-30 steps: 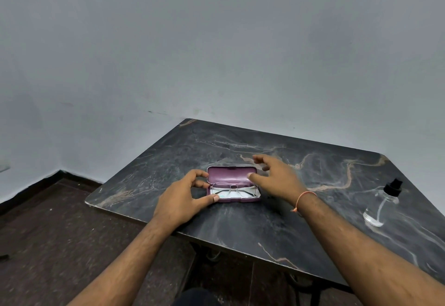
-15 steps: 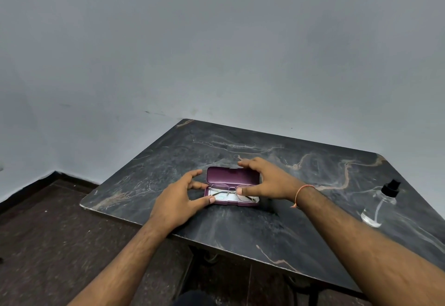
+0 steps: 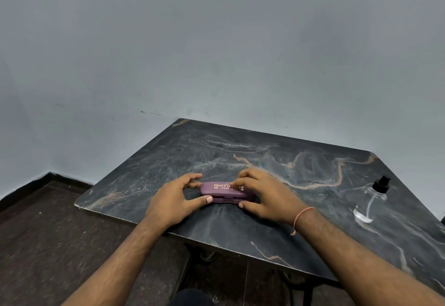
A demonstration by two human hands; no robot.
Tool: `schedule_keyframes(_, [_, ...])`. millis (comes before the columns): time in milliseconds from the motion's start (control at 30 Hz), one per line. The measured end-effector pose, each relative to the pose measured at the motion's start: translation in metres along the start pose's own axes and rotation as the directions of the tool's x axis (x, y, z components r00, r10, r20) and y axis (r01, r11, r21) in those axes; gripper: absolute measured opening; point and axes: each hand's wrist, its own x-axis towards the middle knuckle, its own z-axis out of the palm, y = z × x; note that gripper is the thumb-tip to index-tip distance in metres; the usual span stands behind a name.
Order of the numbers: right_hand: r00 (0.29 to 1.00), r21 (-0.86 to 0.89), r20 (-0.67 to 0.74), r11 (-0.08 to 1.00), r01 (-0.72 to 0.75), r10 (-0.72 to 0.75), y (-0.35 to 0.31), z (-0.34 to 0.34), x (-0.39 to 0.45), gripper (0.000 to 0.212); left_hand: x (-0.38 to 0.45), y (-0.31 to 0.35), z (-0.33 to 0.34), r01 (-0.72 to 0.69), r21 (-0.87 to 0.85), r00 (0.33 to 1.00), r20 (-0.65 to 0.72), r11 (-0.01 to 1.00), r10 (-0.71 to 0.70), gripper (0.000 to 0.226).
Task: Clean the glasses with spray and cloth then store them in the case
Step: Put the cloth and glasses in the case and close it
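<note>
Room: grey wall, dark floor, dark marble table (image 3: 240,146) set in the corner.
Case (image 3: 227,192): purple, lid down, lying flat near the table's front edge, between my hands.
Left hand (image 3: 172,199): thumb and fingers curled round the case's left end, steadying it so it cannot slide.
Right hand (image 3: 263,196): fingers bent over the lid, thumb at the front edge, pinching the right end; I judge this is pressing it shut.
Spray bottle (image 3: 370,201): upright, well apart to the right, out of the way.
Hidden: glasses and cloth not visible; whether the latch has caught, I cannot tell. Lid lettering partly covered by my fingers.
</note>
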Motion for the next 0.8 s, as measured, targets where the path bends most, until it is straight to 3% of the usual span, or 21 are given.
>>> schedule_keyframes(333, [0.998, 0.004, -0.07, 1.0, -0.008, 0.008, -0.005, 0.009, -0.011, 0.032, -0.001, 0.006, -0.003, 0.036, 0.005, 0.999, -0.02, 0.999, -0.036, 0.044])
schedule_keyframes(567, [0.996, 0.004, -0.08, 0.999, -0.046, 0.046, -0.01, 0.013, -0.014, 0.032, 0.003, 0.002, 0.001, 0.047, -0.021, 0.999, -0.006, 0.999, -0.047, 0.048])
schedule_keyframes(800, [0.969, 0.271, -0.056, 0.937, -0.219, 0.242, -0.008, 0.016, -0.026, 0.063, 0.0, 0.004, -0.001, -0.019, 0.047, 1.0, -0.009, 0.999, 0.019, 0.068])
